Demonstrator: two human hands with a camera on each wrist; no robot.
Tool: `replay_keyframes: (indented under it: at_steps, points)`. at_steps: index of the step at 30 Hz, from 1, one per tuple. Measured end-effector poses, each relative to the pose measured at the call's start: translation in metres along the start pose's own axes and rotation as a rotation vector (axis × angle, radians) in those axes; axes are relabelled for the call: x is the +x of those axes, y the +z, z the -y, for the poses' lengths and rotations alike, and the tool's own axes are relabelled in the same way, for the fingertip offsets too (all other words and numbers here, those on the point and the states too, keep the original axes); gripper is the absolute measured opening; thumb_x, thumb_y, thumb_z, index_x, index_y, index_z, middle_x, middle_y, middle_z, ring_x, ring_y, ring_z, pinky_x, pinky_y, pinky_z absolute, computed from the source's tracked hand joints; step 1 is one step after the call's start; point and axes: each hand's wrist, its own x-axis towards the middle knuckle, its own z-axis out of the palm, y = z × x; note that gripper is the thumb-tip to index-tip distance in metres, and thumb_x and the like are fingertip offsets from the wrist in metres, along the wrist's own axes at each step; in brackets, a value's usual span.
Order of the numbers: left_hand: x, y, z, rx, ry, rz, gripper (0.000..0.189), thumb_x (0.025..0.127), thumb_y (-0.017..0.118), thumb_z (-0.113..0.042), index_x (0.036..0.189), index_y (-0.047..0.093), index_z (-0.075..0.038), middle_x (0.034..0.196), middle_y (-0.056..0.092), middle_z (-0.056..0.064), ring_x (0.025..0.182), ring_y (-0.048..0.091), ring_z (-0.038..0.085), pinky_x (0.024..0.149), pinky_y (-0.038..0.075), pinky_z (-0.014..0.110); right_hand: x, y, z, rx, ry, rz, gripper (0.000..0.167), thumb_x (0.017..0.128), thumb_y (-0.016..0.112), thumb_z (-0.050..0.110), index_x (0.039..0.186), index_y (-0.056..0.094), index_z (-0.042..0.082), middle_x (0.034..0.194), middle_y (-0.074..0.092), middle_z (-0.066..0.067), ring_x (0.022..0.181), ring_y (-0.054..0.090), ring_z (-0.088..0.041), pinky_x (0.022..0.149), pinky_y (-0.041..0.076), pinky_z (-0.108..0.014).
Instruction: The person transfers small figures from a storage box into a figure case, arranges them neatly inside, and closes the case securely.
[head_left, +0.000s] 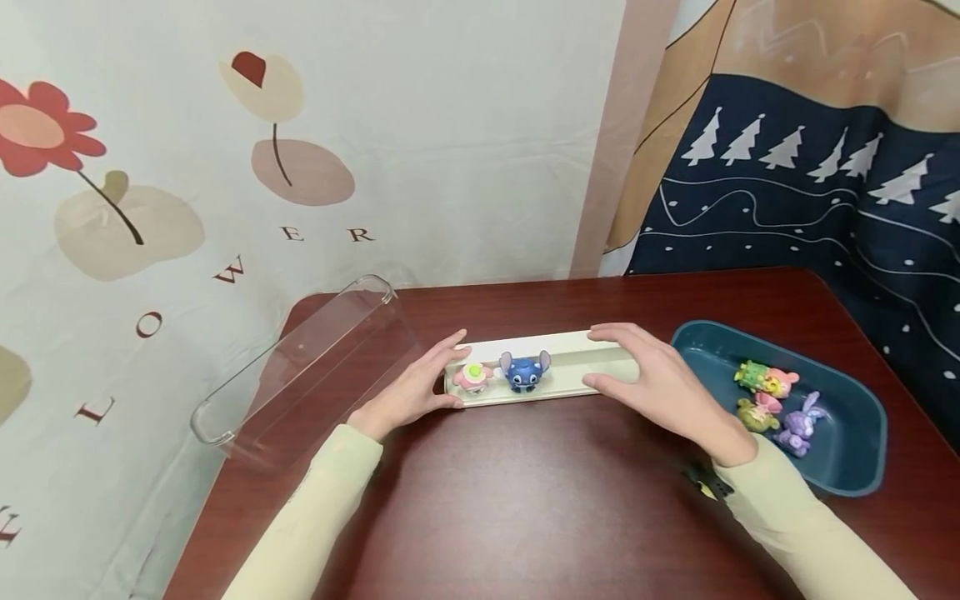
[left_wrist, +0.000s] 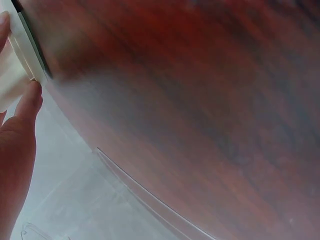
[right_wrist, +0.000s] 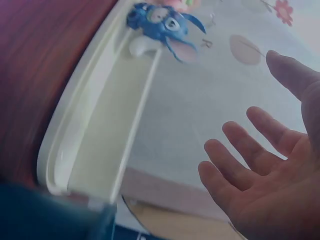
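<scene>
A long cream display tray (head_left: 573, 384) lies across the table. On its left part stand a small pink figurine (head_left: 472, 379) with a green-and-white top and a blue big-eared figurine (head_left: 524, 372); the tray's right part is bare. My left hand (head_left: 412, 388) holds the tray's left end, thumb at the front edge and fingers at the back. In the left wrist view the thumb (left_wrist: 31, 102) meets the tray's rim. Over the right end spreads my right hand (head_left: 660, 379), thumb and fingers apart, nothing between them. The right wrist view shows its relaxed fingers (right_wrist: 250, 155) off the tray.
To the right stands a teal bin (head_left: 847, 467) with several small figurines (head_left: 798, 425) inside. A clear plastic cover (head_left: 292, 367) lies slantwise at the left table edge. Beside the right sleeve is a small black-and-yellow object (head_left: 707, 483). Curtains hang behind the table.
</scene>
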Motion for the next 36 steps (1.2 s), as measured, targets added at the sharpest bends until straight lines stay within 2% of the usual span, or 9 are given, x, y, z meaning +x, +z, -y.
replay_keyframes:
  at_steps: [4,8,10,14,16,21,24,30,36]
  points:
    - [0.000,-0.001,-0.001,0.005,0.010,0.017,0.082,0.081,0.090,-0.011,0.151,0.048,-0.003,0.168,0.030,0.015,0.147,0.042,0.028,0.114,0.041,0.045,-0.013,-0.016,-0.003,-0.015,0.046,-0.025,0.061,0.093,0.076,0.047,0.144,0.058,0.018,0.147,0.056,-0.010,0.125,0.053,-0.032,0.098,0.048,-0.063]
    - [-0.001,-0.001,0.000,0.005,0.022,0.020,0.080,0.081,0.090,-0.010,0.149,0.049,-0.002,0.166,0.034,0.015,0.147,0.043,0.028,0.115,0.041,0.045,-0.024,-0.028,-0.008,-0.041,0.082,-0.042,0.064,0.092,0.078,0.046,0.145,0.057,0.016,0.148,0.055,-0.014,0.128,0.051,-0.037,0.098,0.047,-0.069]
    - [-0.001,-0.001,0.000,0.002,0.027,0.019,0.079,0.081,0.090,-0.009,0.148,0.050,-0.001,0.165,0.035,0.016,0.148,0.040,0.030,0.116,0.039,0.046,-0.029,-0.033,-0.011,-0.047,0.090,-0.056,0.065,0.091,0.078,0.045,0.145,0.058,0.015,0.149,0.054,-0.015,0.134,0.049,-0.039,0.101,0.042,-0.073]
    - [-0.001,0.000,0.000,-0.016,0.025,0.022,0.077,0.081,0.089,-0.008,0.147,0.051,-0.001,0.165,0.034,0.017,0.151,0.033,0.037,0.119,0.033,0.048,-0.041,-0.043,-0.017,-0.059,0.097,-0.088,0.063,0.091,0.080,0.042,0.143,0.059,0.015,0.148,0.055,-0.017,0.134,0.048,-0.041,0.100,0.040,-0.076]
    - [-0.001,0.000,-0.001,-0.019,0.025,0.023,0.077,0.081,0.089,-0.007,0.147,0.051,0.000,0.165,0.034,0.018,0.151,0.032,0.040,0.120,0.032,0.048,-0.047,-0.048,-0.022,-0.066,0.110,-0.096,0.062,0.091,0.080,0.042,0.144,0.059,0.015,0.147,0.055,-0.019,0.134,0.047,-0.043,0.100,0.034,-0.080]
    - [0.001,-0.002,-0.003,-0.007,0.039,0.017,0.076,0.081,0.089,-0.007,0.147,0.051,0.001,0.164,0.036,0.019,0.149,0.038,0.036,0.118,0.036,0.047,-0.058,-0.067,-0.035,-0.100,0.173,-0.069,0.067,0.091,0.079,0.043,0.148,0.056,0.016,0.151,0.050,-0.023,0.136,0.042,-0.047,0.096,0.031,-0.083]
    - [0.001,-0.003,-0.004,0.000,0.043,0.012,0.078,0.081,0.090,-0.007,0.147,0.050,0.001,0.163,0.037,0.019,0.147,0.042,0.032,0.115,0.040,0.046,-0.065,-0.078,-0.044,-0.110,0.194,-0.043,0.069,0.092,0.079,0.041,0.150,0.053,0.015,0.153,0.047,-0.024,0.132,0.043,-0.049,0.093,0.040,-0.080]
    - [0.001,-0.002,-0.004,0.008,0.020,0.022,0.081,0.081,0.090,-0.009,0.149,0.047,0.000,0.164,0.036,0.017,0.145,0.045,0.030,0.114,0.042,0.045,-0.077,-0.095,-0.063,-0.150,0.193,-0.020,0.066,0.091,0.081,0.036,0.147,0.055,0.013,0.150,0.049,-0.027,0.116,0.051,-0.046,0.084,0.047,-0.072]
    - [0.000,-0.002,-0.003,0.003,0.010,0.024,0.082,0.081,0.090,-0.009,0.150,0.047,-0.001,0.165,0.036,0.017,0.145,0.045,0.030,0.114,0.041,0.046,-0.083,-0.107,-0.079,-0.183,0.254,0.052,0.067,0.093,0.077,0.044,0.148,0.054,0.012,0.150,0.046,-0.030,0.119,0.047,-0.050,0.086,0.042,-0.079]
